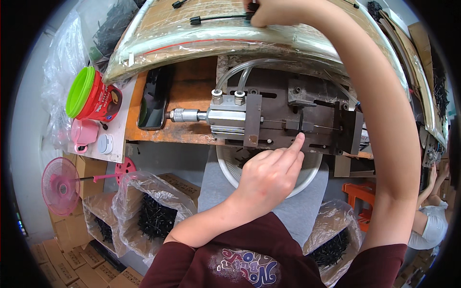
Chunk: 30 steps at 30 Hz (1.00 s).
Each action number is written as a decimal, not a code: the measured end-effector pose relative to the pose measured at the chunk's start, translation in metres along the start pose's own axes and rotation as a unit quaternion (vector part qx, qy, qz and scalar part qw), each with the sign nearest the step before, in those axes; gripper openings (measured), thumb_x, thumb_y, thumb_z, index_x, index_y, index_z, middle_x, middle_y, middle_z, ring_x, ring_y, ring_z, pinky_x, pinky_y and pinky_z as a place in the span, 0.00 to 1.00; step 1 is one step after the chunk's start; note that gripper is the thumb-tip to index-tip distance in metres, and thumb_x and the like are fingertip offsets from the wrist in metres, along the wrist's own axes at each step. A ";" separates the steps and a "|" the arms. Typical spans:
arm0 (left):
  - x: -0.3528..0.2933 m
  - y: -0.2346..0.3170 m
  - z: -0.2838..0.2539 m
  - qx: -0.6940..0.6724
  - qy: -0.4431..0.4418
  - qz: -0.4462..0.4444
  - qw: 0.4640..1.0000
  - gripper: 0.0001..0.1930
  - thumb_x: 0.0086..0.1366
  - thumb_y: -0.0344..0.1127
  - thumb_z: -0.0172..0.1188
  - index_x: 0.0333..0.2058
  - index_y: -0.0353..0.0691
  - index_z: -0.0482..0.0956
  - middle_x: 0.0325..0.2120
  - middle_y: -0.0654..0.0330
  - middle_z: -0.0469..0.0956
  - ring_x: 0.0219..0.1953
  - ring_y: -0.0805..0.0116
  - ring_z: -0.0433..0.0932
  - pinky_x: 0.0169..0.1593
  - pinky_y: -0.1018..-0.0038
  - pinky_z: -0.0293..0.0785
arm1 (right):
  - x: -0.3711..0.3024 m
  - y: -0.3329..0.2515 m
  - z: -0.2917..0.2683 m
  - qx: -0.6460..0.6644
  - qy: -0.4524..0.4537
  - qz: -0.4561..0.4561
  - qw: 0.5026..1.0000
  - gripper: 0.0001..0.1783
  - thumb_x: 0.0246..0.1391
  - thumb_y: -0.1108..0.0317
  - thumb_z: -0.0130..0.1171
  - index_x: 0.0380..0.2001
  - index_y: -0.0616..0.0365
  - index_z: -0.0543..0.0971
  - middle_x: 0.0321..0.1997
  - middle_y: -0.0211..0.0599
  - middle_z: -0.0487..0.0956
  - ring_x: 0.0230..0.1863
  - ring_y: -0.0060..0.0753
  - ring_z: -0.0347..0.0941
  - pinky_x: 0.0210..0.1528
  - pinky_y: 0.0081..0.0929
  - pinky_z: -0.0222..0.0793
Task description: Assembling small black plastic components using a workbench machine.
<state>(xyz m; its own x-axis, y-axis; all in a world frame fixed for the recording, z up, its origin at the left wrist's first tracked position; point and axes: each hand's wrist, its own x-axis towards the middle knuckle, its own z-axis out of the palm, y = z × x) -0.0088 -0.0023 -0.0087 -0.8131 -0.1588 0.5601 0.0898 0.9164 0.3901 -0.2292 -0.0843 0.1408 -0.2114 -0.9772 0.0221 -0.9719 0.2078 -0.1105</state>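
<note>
My left hand point(271, 177) reaches over the front of a metal bench fixture point(253, 120). Its index finger is stretched to the lower end of a thin black plastic piece point(301, 120) standing in the small block; the other fingers curl and the thumb is hidden beneath. My right hand point(276, 13) is at the top edge, over a plastic-wrapped cardboard sheet point(158, 19). Its fingers are closed on a small black plastic part point(252, 6), partly cut off by the frame. A black rod with a thicker end point(195, 20) lies beside those fingers.
Clear air hoses point(235, 72) rise from the silver cylinder point(228, 120). Left stand a phone point(154, 98), a red tub point(103, 98) and a pink cup point(85, 132). Below are a white basket point(317, 168) and bags of black parts point(156, 216). Another person point(430, 221) sits right.
</note>
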 end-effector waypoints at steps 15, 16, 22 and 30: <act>0.009 -0.004 -0.001 0.000 -0.021 -0.025 0.999 0.13 0.48 0.31 0.71 0.35 0.37 0.82 0.48 0.56 0.81 0.24 0.70 0.79 0.29 0.76 0.75 | -0.179 -0.007 0.039 -0.079 0.374 -0.138 0.914 0.17 0.48 0.88 0.55 0.42 0.66 0.81 0.41 0.44 0.83 0.42 0.41 0.81 0.46 0.31 0.77; 0.009 -0.005 -0.003 -0.014 -0.022 -0.029 0.999 0.14 0.49 0.31 0.72 0.36 0.36 0.82 0.47 0.56 0.81 0.25 0.70 0.80 0.29 0.77 0.75 | -0.190 -0.014 0.045 -0.073 0.381 -0.140 0.911 0.17 0.47 0.88 0.55 0.41 0.68 0.81 0.41 0.47 0.82 0.43 0.43 0.81 0.47 0.33 0.78; 0.017 0.009 -0.025 -0.372 0.081 -0.119 0.917 0.21 0.48 0.24 0.74 0.43 0.32 0.80 0.40 0.55 0.82 0.34 0.71 0.84 0.36 0.77 0.82 | -0.229 -0.047 0.094 -0.029 0.351 -0.131 0.927 0.10 0.49 0.76 0.60 0.36 0.69 0.82 0.35 0.50 0.83 0.35 0.42 0.83 0.41 0.36 0.82; 0.008 0.000 -0.021 -0.187 0.051 -0.054 0.980 0.18 0.46 0.22 0.72 0.38 0.34 0.81 0.37 0.56 0.82 0.36 0.61 0.82 0.37 0.71 0.80 | -0.239 -0.046 0.123 0.037 0.384 -0.038 0.922 0.15 0.50 0.82 0.62 0.43 0.69 0.78 0.38 0.52 0.83 0.38 0.43 0.83 0.42 0.34 0.81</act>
<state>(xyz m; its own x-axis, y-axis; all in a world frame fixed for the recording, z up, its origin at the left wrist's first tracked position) -0.0030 -0.0113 0.0116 -0.7691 -0.3004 0.5641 0.2269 0.6969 0.6804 -0.1215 0.1341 0.0185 -0.1811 -0.6635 0.7259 -0.9833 0.1080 -0.1466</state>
